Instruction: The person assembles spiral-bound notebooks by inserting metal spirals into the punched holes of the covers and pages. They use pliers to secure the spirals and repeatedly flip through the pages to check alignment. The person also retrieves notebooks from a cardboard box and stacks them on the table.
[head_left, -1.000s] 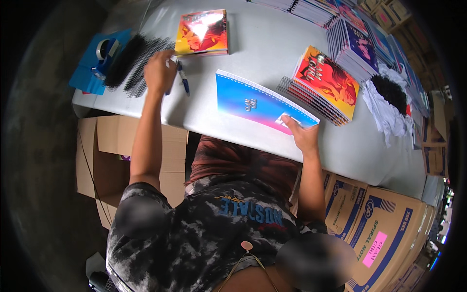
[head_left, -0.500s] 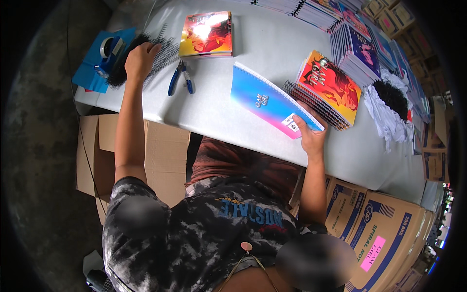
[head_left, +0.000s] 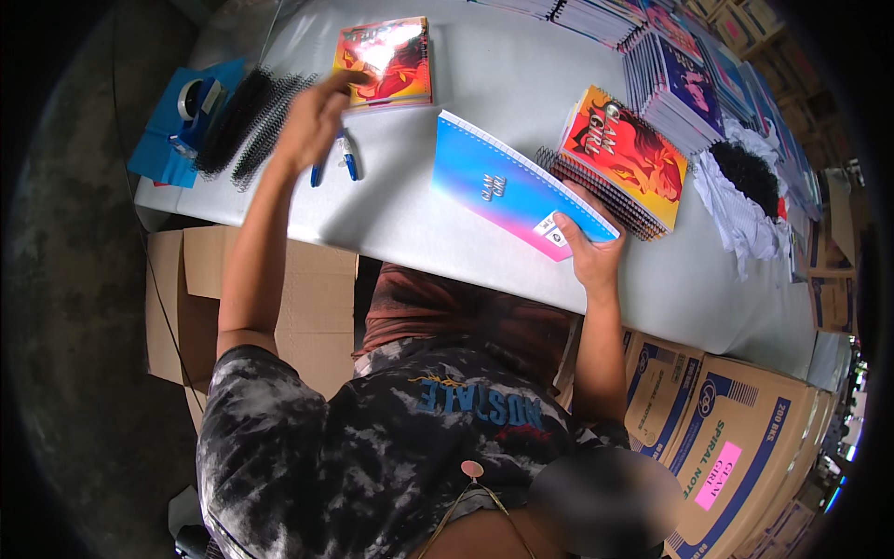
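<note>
My right hand [head_left: 589, 250] grips the near corner of a blue-to-pink notebook [head_left: 498, 182] and holds it tilted up off the grey table [head_left: 447, 242]. My left hand [head_left: 312, 119] hovers over the table between a heap of black spiral coils [head_left: 244, 123] and a red notebook [head_left: 386, 61], its fingers curled and one stretched toward the red cover. Whether it holds a coil is unclear. Blue-handled pliers [head_left: 337, 160] lie just beneath it.
A stack of orange-red spiral notebooks [head_left: 626, 154] sits right of the held notebook, with purple stacks [head_left: 678, 88] behind. A blue tape dispenser [head_left: 191, 101] is far left; white papers [head_left: 745, 200] lie right. Cardboard boxes [head_left: 736, 438] stand under the table.
My left hand left the pliers, reached to the black coils, and has now pulled back toward the red notebook. My right hand has tipped the blue-pink notebook up from lying flat.
</note>
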A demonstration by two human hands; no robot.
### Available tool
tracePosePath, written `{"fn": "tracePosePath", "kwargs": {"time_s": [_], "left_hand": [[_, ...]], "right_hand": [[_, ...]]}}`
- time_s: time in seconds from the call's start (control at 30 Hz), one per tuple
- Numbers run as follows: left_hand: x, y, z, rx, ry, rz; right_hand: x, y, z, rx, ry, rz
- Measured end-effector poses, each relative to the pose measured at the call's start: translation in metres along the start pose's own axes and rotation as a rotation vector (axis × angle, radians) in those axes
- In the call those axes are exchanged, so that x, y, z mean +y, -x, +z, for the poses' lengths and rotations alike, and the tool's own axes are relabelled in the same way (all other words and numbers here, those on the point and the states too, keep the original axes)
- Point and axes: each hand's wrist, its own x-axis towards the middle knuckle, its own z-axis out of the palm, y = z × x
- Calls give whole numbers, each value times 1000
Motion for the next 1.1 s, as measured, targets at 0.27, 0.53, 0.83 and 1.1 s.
{"fn": "tracePosePath", "kwargs": {"time_s": [0.27,0.53,0.83,1.1], "left_hand": [[47,22,31,-374,364,-206],[52,6,20,-440,650,-413],[61,-16,8,-575,258,-114],[69,-11,10,-425,15,168]], "right_hand": [[-2,4,4,32,-3,35],[-5,-1,-1,-48,149,-159],[-4,7,0,-21,-13,28],[-4,9,2,12,-59,19]]}}
